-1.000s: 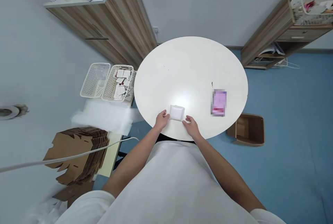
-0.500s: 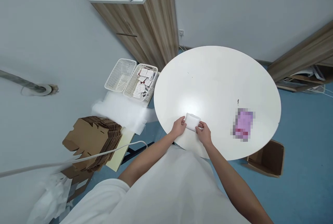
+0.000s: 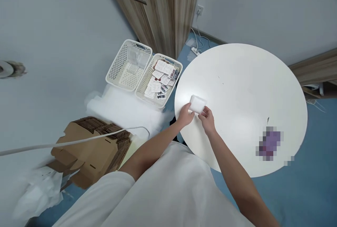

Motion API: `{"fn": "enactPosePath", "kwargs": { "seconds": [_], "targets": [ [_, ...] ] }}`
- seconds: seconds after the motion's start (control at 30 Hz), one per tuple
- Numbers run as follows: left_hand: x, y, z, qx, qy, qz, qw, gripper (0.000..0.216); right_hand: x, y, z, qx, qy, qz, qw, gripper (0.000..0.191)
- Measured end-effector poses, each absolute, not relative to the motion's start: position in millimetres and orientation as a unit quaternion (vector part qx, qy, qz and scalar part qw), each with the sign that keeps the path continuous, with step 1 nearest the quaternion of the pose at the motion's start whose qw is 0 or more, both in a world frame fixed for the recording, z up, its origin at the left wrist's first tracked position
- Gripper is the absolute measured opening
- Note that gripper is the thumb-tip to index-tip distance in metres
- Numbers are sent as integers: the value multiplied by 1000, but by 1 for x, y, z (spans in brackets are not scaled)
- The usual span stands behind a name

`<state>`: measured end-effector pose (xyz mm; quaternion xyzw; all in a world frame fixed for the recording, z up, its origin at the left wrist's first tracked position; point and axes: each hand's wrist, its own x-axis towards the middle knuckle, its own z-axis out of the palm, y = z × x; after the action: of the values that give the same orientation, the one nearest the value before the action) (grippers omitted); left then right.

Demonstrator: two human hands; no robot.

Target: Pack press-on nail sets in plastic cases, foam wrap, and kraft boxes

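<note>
A small white foam-wrapped packet (image 3: 198,104) is held between my two hands over the near left part of the round white table (image 3: 242,86). My left hand (image 3: 185,115) grips the packet's left side, thumb along its lower edge. At its lower right corner, my right hand (image 3: 207,118) pinches it with bent fingers. What lies inside the wrapping is hidden. Farther right on the table lies a blurred-out purple item (image 3: 270,143), too pixelated to name.
Left of the table stand two white baskets: one holds clear plastic pieces (image 3: 137,58), the other printed cards (image 3: 158,79). White foam sheets (image 3: 118,109) lie before them, beside stacked flat cardboard boxes (image 3: 89,146). A white cable (image 3: 79,142) crosses at left.
My view has turned left and down, so the baskets look larger and the table sits farther right. Both hands still hold the packet, the right hand now nearer its lower corner.
</note>
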<state>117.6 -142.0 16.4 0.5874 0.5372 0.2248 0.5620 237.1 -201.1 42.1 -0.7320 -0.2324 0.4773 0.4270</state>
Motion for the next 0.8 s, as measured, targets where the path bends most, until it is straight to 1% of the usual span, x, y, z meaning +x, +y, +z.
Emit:
{"fn": "enactPosePath", "kwargs": {
  "seconds": [0.17,0.3,0.57,0.7,0.8],
  "targets": [
    [103,-76,14,604,543,214,542,56,220,-139,41,-709,-240,497,439,66],
    [102,-57,15,602,542,204,549,61,215,-120,41,-711,-229,494,445,69],
    [97,-63,30,621,526,190,550,69,213,-118,47,-709,-226,491,453,69],
    [90,-76,34,614,528,201,551,67,208,-134,54,-733,-236,448,454,62],
    [84,-101,37,628,520,208,540,63,201,-163,60,-742,-242,428,456,56]
  ]
}}
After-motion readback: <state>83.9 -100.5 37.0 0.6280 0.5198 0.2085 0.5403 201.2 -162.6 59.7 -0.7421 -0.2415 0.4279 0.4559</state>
